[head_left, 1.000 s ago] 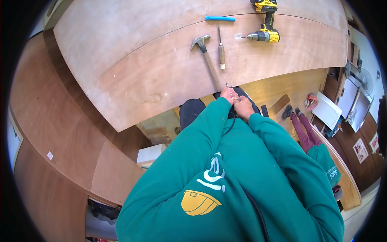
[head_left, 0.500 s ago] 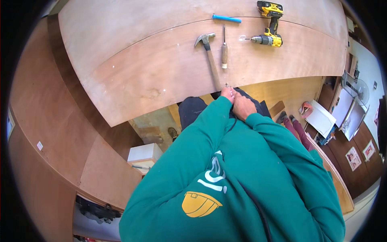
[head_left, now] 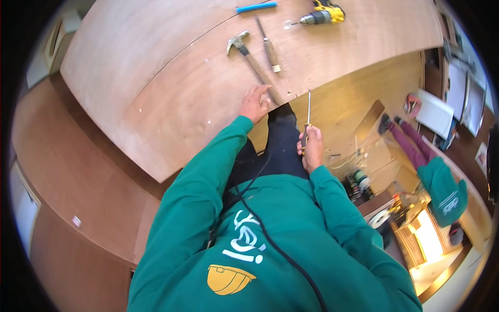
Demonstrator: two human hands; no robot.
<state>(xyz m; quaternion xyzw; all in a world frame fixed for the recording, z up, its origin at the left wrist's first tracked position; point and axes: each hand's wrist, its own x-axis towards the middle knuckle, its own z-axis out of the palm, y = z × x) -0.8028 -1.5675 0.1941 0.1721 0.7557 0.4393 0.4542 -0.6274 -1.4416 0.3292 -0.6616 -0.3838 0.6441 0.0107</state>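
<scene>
My right hand (head_left: 314, 149) is closed around the handle of a screwdriver (head_left: 309, 110), its thin metal shaft pointing away from me just past the table's near edge. To the left, my left hand (head_left: 254, 106) rests at the edge of the wooden tabletop (head_left: 171, 112) with its fingers extended, next to the handle of a claw hammer (head_left: 255, 65). Beyond lies a wood-handled chisel (head_left: 271, 55), roughly alongside the hammer. Small bits lie on the wood near the edge.
A yellow and black cordless drill (head_left: 323, 15) and a blue stick (head_left: 255, 7) lie farther back on the tabletop. At left runs a curved wooden panel (head_left: 83, 192). On the right, another person in a green top (head_left: 442, 190) is near tools and a lit lamp (head_left: 427, 236).
My hands, together at the table edge before, are now apart. The left has moved left; the right has drawn back and down, with the screwdriver now showing. The whole view has shifted.
</scene>
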